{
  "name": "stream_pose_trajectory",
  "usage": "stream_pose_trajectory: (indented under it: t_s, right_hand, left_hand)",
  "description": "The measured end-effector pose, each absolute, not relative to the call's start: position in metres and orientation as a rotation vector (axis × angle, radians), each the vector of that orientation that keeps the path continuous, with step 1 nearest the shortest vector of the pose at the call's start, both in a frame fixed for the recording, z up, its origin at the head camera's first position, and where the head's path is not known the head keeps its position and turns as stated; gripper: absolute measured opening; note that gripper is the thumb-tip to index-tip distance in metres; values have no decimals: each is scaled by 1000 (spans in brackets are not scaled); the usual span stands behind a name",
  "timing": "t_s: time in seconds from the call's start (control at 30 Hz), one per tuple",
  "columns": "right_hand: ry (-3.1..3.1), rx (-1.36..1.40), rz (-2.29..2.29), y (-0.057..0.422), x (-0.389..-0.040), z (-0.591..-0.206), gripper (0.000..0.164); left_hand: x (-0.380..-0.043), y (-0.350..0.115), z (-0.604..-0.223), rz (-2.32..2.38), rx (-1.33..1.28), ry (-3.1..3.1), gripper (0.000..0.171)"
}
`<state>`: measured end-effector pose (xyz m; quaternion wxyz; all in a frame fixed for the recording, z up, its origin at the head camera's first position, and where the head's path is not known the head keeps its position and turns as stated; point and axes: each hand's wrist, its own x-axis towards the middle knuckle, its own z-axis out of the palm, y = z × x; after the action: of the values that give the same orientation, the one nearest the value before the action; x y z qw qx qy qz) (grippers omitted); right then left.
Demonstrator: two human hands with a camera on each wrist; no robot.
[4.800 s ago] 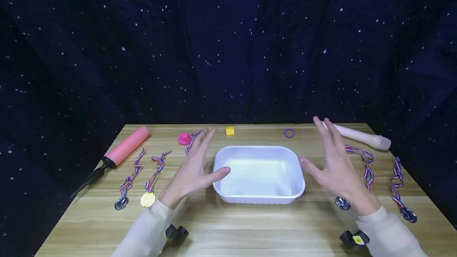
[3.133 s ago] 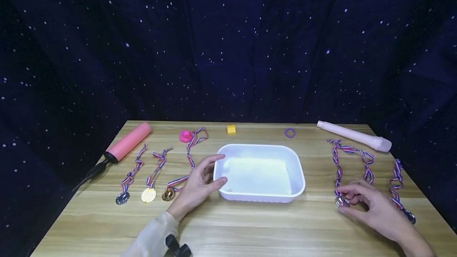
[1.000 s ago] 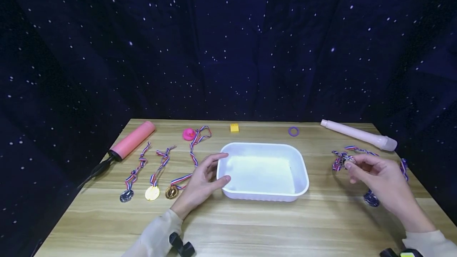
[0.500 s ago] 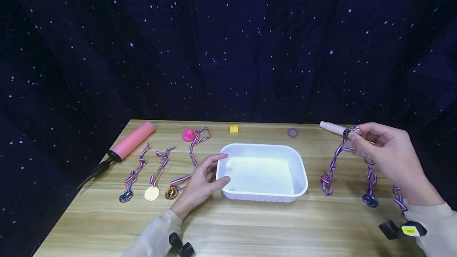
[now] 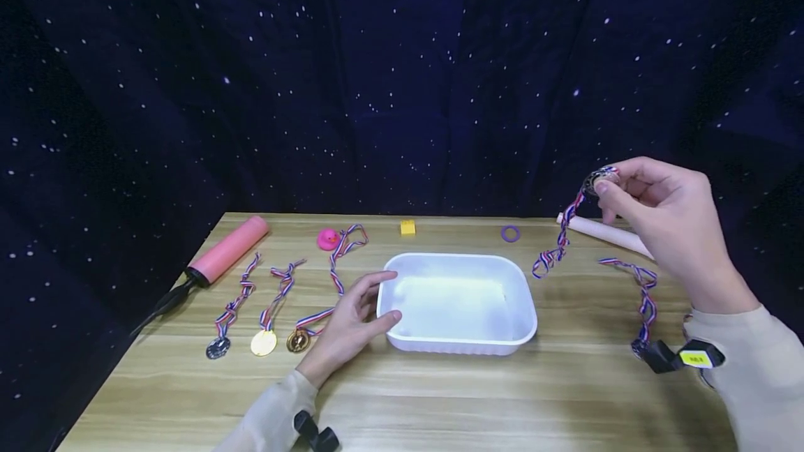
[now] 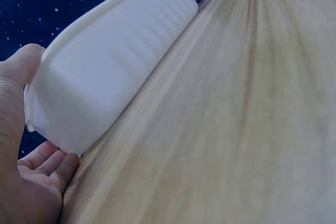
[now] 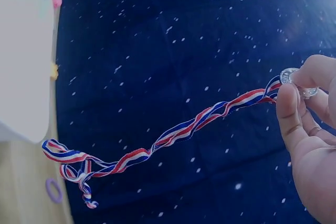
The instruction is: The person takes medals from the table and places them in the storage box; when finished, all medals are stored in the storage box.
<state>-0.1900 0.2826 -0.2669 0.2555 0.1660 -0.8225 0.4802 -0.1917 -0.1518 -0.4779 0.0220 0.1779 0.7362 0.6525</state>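
Observation:
My right hand (image 5: 672, 218) pinches a silver medal (image 5: 597, 180) between thumb and fingers, above the table's back right. Its red, white and blue ribbon (image 7: 184, 127) hangs twisted, with a loop at the lower end close to the tub. At the left end of a white plastic tub (image 5: 458, 348), my left hand (image 5: 348, 323) holds on with its thumb over the rim and its other fingers along the outside wall. Nothing lies inside the tub. In the left wrist view the tub's side wall (image 6: 105, 87) stands on the table, fingers by its lower corner.
To the left lie a silver medal (image 5: 218, 347), a gold medal (image 5: 264, 342), a bronze medal (image 5: 298, 340) and a pink pump (image 5: 229, 250). Behind are a pink duck (image 5: 327, 239), yellow block (image 5: 407, 227) and purple ring (image 5: 510, 234). Another ribbon (image 5: 647, 305) and a white tube (image 5: 603, 231) lie right.
My right hand went from open above the table to the right silver medal, picked it up and raised it, its ribbon now hanging. My left hand settled on the tub's left end and stayed.

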Motion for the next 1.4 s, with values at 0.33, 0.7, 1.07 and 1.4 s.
stream_pose_trajectory:
  t_s: [0.33,0.7,1.07,1.4]
  right_hand:
    - [-2271,618,1386,247,-192,-262,7]
    - [-2421,788,1460,216,-203,-314,7]
    - [-2677,718,1456,209,-205,-355,9]
    - [-2713,802,1629,205,-206,-384,18]
  left_hand:
    - [-192,-152,-478,2005,529,2296,66]
    - [-192,-151,-478,2020,553,2270,66]
    - [-192,-153,-479,2020,543,2279,67]
    - [-192,-153,-479,2014,557,2286,68]
